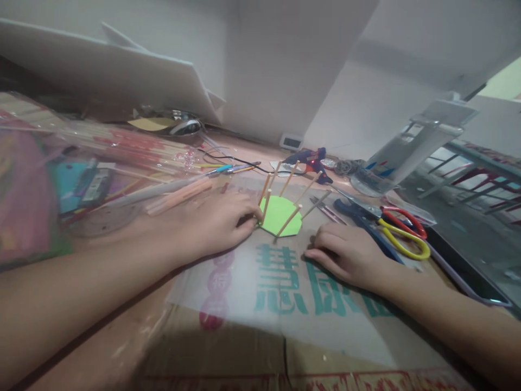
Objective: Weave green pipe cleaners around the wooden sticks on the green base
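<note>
Left hand (pixel 215 222) pinching one wooden stick (pixel 266 206), steadying it upright at green paper octagon's (pixel 280 216) left edge; right hand (pixel 345 252) resting flat, fingers loosely together, near scissors (pixel 401 233), bracing on cardboard (pixel 244 336).

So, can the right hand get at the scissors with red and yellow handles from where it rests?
Probably yes. The right hand rests flat on the cardboard, and the scissors with red and yellow handles lie just beside it with nothing between.

White foam boards (pixel 122 70) lean against a pale wall (pixel 285 65) behind the work surface. Flattened printed cardboard (pixel 244 336) covers the table. At right, an opening shows railings (pixel 480 174) in daylight.
</note>
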{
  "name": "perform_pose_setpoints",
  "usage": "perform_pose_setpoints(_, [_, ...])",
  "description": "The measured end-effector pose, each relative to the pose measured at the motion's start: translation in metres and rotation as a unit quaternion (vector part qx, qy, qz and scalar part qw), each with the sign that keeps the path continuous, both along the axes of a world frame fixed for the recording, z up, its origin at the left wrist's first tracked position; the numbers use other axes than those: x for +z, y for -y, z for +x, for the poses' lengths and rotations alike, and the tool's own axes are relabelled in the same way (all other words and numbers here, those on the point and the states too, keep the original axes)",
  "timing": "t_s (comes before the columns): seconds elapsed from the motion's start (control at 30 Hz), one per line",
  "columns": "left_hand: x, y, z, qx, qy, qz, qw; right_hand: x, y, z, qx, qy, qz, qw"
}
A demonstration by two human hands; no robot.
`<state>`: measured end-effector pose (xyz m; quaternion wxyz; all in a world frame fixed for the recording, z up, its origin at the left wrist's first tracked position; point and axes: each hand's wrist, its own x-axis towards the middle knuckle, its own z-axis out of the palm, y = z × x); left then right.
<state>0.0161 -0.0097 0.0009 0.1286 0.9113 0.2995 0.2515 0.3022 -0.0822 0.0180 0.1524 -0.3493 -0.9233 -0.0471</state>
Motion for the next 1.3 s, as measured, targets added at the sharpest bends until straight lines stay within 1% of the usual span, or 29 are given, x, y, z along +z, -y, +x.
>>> perform_pose_setpoints(0.1, [-0.001,0.0,-0.001,-0.001,0.007,-0.007,1.0,-0.006,-0.002,0.003,-0.035,-0.019,-0.031,0.999])
perform_pose_setpoints(0.23, [0.001,0.002,-0.001,0.008,0.006,-0.02,1.0,-0.003,-0.002,0.005,-0.084,-0.053,-0.074,0.992])
perform_pose_setpoints(0.43, [0.001,0.001,-0.003,0.009,-0.007,-0.036,0.999,-0.001,-0.002,0.009,-0.099,-0.071,-0.098,0.988])
perform_pose_setpoints(0.57, [-0.001,0.0,-0.004,0.019,-0.014,-0.043,0.999,-0.001,-0.001,0.009,-0.096,-0.066,-0.087,0.989])
perform_pose_setpoints(0.73, [-0.001,0.001,-0.004,0.017,-0.02,-0.037,0.999,-0.001,0.0,0.007,-0.062,-0.041,-0.061,0.995])
perform_pose_setpoints(0.8, [0.0,0.001,-0.004,0.022,-0.027,-0.026,0.999,-0.002,0.0,0.005,-0.053,-0.022,-0.062,0.996])
perform_pose_setpoints(0.93, [0.003,0.003,-0.003,0.025,-0.031,0.005,0.999,-0.004,0.001,0.001,-0.063,0.012,-0.076,0.995])
perform_pose_setpoints(1.1, [0.003,0.006,-0.002,0.022,-0.024,0.031,0.999,-0.003,0.0,0.0,-0.062,0.017,-0.082,0.995])
perform_pose_setpoints(1.2, [0.003,0.005,-0.004,0.022,-0.011,0.024,0.999,-0.002,0.0,-0.001,-0.06,0.013,-0.081,0.995])
perform_pose_setpoints(1.3, [0.003,-0.002,-0.008,0.028,-0.007,-0.006,1.0,-0.001,-0.001,-0.002,-0.056,0.013,-0.077,0.995])
